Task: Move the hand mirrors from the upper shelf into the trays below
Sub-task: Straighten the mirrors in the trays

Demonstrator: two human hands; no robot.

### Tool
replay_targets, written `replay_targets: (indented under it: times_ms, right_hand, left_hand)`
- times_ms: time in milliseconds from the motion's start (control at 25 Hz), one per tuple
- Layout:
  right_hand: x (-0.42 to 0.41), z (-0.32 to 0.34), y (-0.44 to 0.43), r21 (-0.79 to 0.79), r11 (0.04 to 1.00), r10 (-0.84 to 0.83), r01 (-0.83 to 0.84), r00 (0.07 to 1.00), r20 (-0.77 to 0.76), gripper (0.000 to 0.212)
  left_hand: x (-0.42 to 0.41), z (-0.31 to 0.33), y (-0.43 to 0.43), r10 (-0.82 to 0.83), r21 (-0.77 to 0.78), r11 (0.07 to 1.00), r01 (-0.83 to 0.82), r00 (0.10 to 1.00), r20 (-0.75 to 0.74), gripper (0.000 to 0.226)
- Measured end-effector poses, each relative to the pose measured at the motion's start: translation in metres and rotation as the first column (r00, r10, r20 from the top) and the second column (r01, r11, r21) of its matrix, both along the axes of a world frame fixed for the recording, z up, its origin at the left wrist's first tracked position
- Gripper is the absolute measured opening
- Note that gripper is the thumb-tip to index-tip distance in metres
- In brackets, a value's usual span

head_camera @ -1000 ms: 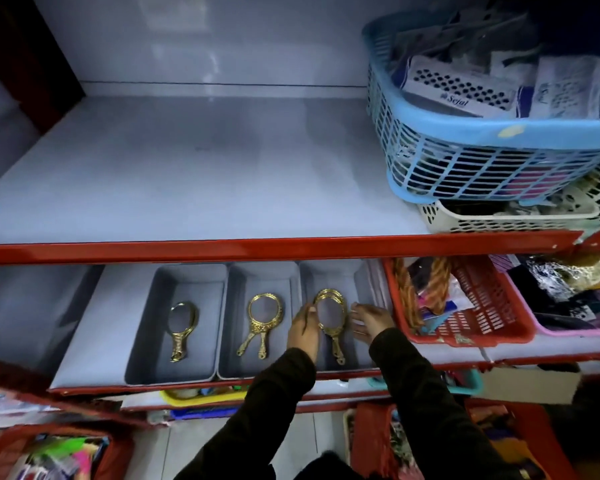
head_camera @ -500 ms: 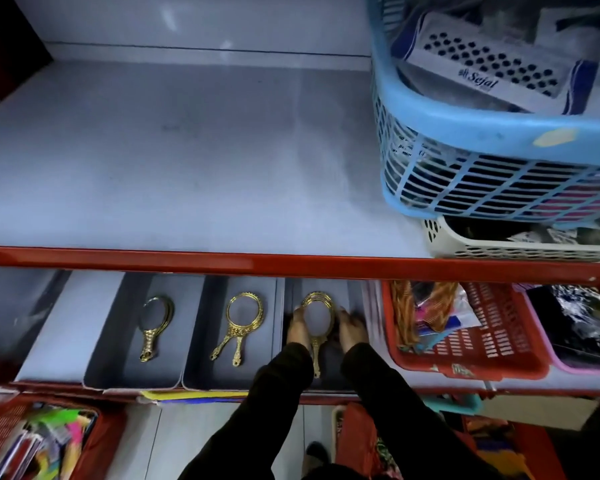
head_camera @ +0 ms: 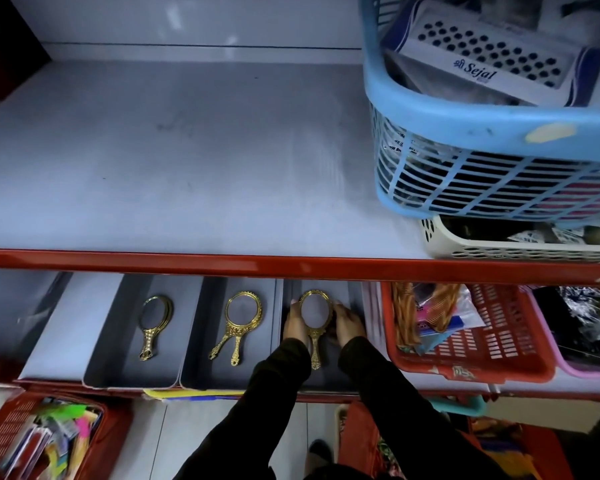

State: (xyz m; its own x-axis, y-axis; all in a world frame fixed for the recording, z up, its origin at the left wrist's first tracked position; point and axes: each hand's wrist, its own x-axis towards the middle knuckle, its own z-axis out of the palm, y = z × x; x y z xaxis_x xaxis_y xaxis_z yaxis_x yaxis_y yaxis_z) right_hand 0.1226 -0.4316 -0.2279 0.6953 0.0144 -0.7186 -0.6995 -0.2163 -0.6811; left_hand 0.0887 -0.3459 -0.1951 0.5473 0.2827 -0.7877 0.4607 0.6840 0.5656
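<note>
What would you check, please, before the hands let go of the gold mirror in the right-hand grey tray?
1. Ornate gold hand mirror lies inside the right grey plastic tray: ok.
2. Left hand and right hand flank its oval frame: ok.
3. Mirror fully resting on the tray floor: cannot tell.
4. Middle grey tray holds gold mirrors, apparently stacked: ok.
5. Left grey tray holds gold mirrors: ok.
6. Grey upper shelf shows no mirrors left: ok.
</note>
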Motion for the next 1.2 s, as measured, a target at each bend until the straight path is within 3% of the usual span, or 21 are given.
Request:
replay_targets:
  times_ms: [200, 360, 600, 760, 920, 1080, 1200]
  right_hand:
    - [-0.001, 0.008, -0.001, -0.006, 0.999, -0.046, 0.046, 0.998, 0.032, 0.040]
    - [-0.003, 0.021, 0.000, -0.046, 0.996, -0.067, 0.071, 0.994, 0.088, 0.056]
    - [-0.009, 0.056, 0.032, 0.172, 0.976, -0.150, 0.134, 0.985, 0.081, 0.051]
    - [-0.021, 0.068, 0.065, 0.284, 0.954, -0.104, 0.091, 0.994, 0.033, 0.057]
    - [-0.046, 0.059, 0.109, 0.318, 0.947, -0.034, 0.053, 0.997, -0.065, 0.063]
    - [-0.070, 0.030, 0.137, 0.207, 0.977, -0.020, 0.057, 0.984, -0.178, 0.060]
    - [-0.077, 0.011, 0.146, 0.053, 0.998, 0.025, -0.015, 0.980, -0.199, 0.075]
  left_hand:
    - [-0.003, 0.005, 0.002, -0.053, 0.034, 0.998, 0.052, 0.998, 0.027, 0.060]
    - [-0.011, 0.013, 0.008, -0.094, -0.033, 0.995, 0.097, 0.993, 0.070, 0.064]
    - [-0.027, 0.039, 0.047, -0.201, 0.176, 0.968, 0.180, 0.974, 0.108, 0.061]
    - [-0.041, 0.043, 0.097, -0.141, 0.219, 0.969, 0.112, 0.983, 0.120, 0.059]
    - [-0.055, 0.032, 0.141, -0.024, 0.137, 0.991, 0.011, 0.996, 0.091, 0.065]
    - [-0.067, 0.010, 0.156, -0.048, 0.134, 0.990, 0.053, 0.998, -0.036, 0.072]
    - [-0.075, -0.006, 0.158, -0.069, 0.131, 0.987, 0.090, 0.985, -0.158, 0.080]
